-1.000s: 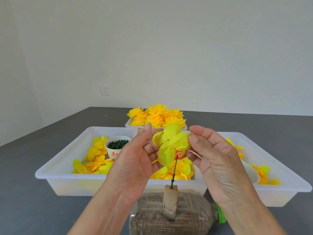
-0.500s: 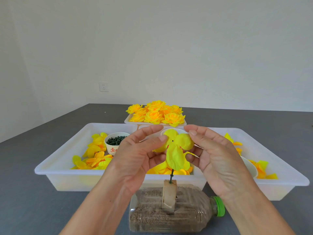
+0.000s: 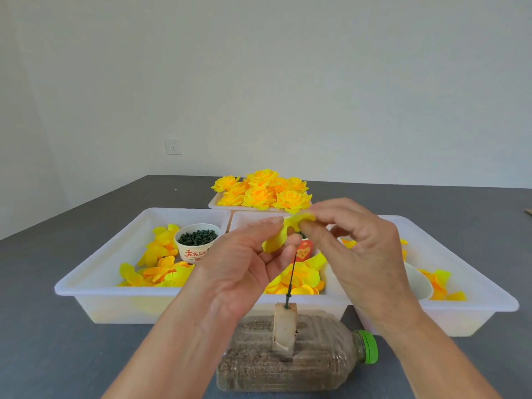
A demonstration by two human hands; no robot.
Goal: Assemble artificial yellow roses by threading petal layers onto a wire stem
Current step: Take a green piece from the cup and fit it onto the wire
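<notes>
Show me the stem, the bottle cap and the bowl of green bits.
stem [image 3: 292,276], head view, bare wire below the petals
bottle cap [image 3: 370,347], head view, green side of the cap
bowl [image 3: 195,251], head view, front wall with red print

Yellow petal layer; dark green wire stem; white trays; green bottle cap.

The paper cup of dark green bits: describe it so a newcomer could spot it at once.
Start at the left white tray, half filled with loose yellow petals. Near its back right corner stands the paper cup, white with red lettering. Unlike everything yellow around it, it is heaped with dark green pieces.
</notes>
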